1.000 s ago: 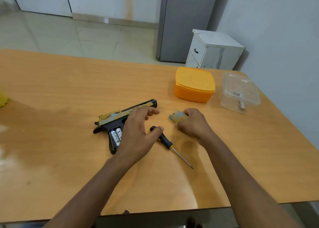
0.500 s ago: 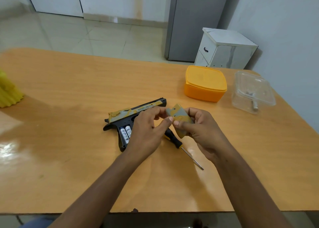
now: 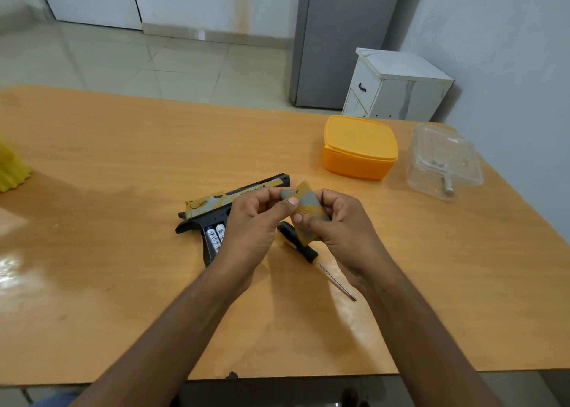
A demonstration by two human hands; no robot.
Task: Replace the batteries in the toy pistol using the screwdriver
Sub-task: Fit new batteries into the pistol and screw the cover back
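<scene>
Head view: toy pistol point(image 3: 234, 204) lies on its side on the counter point(image 3: 123, 172), grip compartment open, two batteries point(image 3: 215, 235) seated inside. Battery cover point(image 3: 305, 209) held above it, pinched by fingers of left hand point(image 3: 253, 221) and right hand point(image 3: 342, 231). Screwdriver point(image 3: 311, 255) lies just beside the pistol. Judged step: refitting cover. Next move needs cover aligned over the grip, then screw driven

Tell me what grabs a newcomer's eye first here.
Both hands, left hand and right hand, pinch the camouflage battery cover above the table. Behind them lies the toy pistol, batteries exposed in its grip. The screwdriver lies under the hands; an orange lidded box sits far right.
</scene>
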